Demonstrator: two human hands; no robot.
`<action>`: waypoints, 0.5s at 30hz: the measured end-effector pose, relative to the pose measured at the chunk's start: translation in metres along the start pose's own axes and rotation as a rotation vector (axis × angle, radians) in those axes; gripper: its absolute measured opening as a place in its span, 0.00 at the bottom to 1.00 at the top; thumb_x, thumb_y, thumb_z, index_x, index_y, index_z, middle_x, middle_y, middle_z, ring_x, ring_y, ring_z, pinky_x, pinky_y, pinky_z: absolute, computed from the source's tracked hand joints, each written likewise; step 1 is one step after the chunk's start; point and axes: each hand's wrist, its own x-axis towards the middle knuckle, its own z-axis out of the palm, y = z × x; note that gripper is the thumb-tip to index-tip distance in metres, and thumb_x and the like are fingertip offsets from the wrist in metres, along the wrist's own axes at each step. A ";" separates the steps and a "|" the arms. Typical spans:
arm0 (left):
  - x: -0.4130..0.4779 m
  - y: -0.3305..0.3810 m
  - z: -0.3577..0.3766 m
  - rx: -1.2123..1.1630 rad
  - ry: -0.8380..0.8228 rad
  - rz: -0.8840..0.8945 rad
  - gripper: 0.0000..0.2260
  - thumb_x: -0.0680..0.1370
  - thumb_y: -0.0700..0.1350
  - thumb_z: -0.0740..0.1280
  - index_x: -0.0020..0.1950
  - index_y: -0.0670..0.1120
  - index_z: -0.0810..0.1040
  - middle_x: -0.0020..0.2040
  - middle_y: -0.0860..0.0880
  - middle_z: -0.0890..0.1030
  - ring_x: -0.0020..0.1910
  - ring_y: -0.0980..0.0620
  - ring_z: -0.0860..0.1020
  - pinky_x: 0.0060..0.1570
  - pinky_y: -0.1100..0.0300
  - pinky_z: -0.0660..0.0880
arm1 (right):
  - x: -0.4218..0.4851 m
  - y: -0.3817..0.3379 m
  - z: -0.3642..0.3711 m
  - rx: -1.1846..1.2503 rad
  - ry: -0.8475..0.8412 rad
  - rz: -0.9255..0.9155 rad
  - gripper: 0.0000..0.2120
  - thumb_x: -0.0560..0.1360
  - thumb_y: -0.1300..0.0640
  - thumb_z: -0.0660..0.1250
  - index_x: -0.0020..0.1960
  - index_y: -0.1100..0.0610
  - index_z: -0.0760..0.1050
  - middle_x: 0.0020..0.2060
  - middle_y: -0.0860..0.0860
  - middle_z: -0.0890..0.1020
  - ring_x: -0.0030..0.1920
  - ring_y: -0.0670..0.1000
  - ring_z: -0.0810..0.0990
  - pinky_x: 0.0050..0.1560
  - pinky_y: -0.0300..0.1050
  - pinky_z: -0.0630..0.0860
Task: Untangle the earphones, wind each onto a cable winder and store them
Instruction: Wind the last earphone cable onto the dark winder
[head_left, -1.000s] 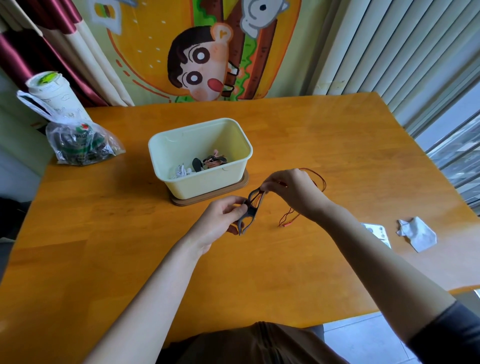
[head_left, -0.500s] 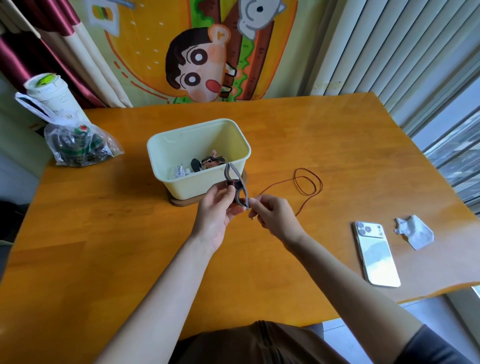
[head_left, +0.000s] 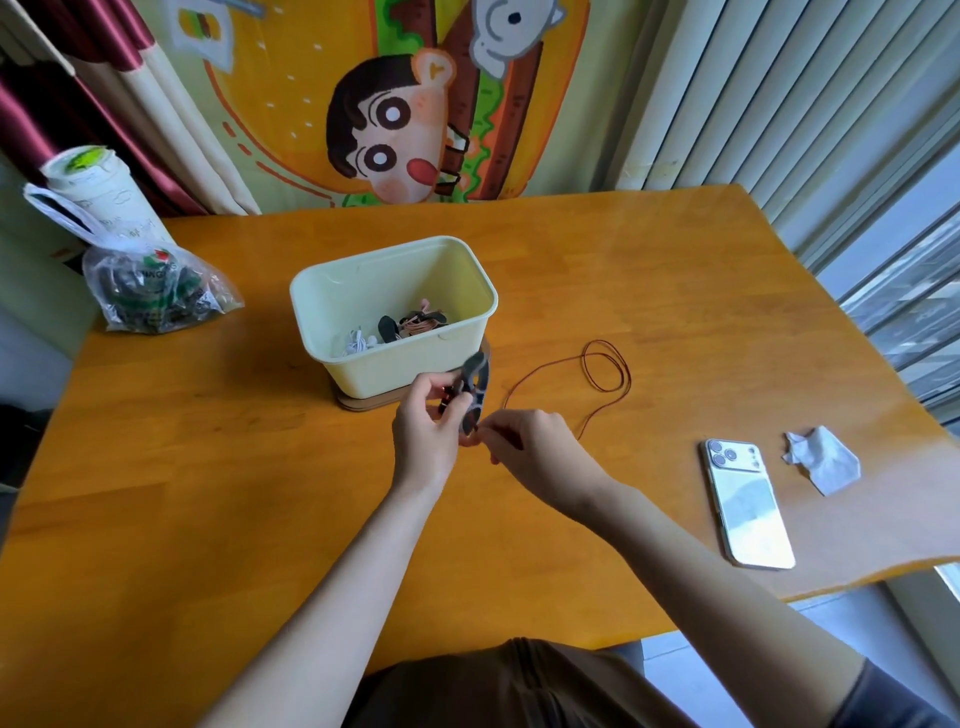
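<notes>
Tub (head_left: 405, 369) blocks straight ahead — cable loop (head_left: 604, 341) right, phone (head_left: 748, 504) farther right; passage over table (head_left: 208, 467) left.

Orange wood table (head_left: 260, 519), and there's a pale yellow bin (head_left: 405, 364) around the middle, sitting on a brown board (head_left: 363, 404) rather than the bare top. Just right of it, a thin brown cord (head_left: 605, 371) lies in a loose loop. A clear bag (head_left: 156, 296) sits at the far left corner, and a white phone (head_left: 748, 504) lies face down by the right edge, next to a crumpled tissue (head_left: 826, 465).
</notes>
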 end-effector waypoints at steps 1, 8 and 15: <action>-0.002 -0.002 -0.001 0.057 -0.035 0.030 0.09 0.77 0.37 0.67 0.47 0.51 0.75 0.44 0.48 0.80 0.37 0.55 0.77 0.28 0.59 0.77 | 0.001 -0.001 -0.005 -0.023 -0.005 -0.012 0.10 0.80 0.59 0.60 0.48 0.58 0.80 0.32 0.46 0.77 0.29 0.42 0.74 0.29 0.34 0.67; -0.002 -0.002 -0.007 0.110 -0.255 0.038 0.07 0.77 0.37 0.68 0.48 0.50 0.78 0.47 0.51 0.81 0.39 0.57 0.76 0.29 0.63 0.74 | 0.017 0.015 -0.050 -0.127 0.180 -0.033 0.07 0.77 0.58 0.65 0.45 0.60 0.79 0.36 0.45 0.75 0.33 0.39 0.70 0.34 0.29 0.66; -0.008 0.008 -0.004 0.034 -0.417 0.004 0.07 0.78 0.38 0.67 0.48 0.51 0.77 0.46 0.49 0.80 0.38 0.55 0.77 0.30 0.58 0.76 | 0.019 0.021 -0.057 -0.068 0.289 -0.046 0.04 0.75 0.59 0.68 0.44 0.59 0.80 0.38 0.46 0.77 0.37 0.39 0.73 0.38 0.27 0.68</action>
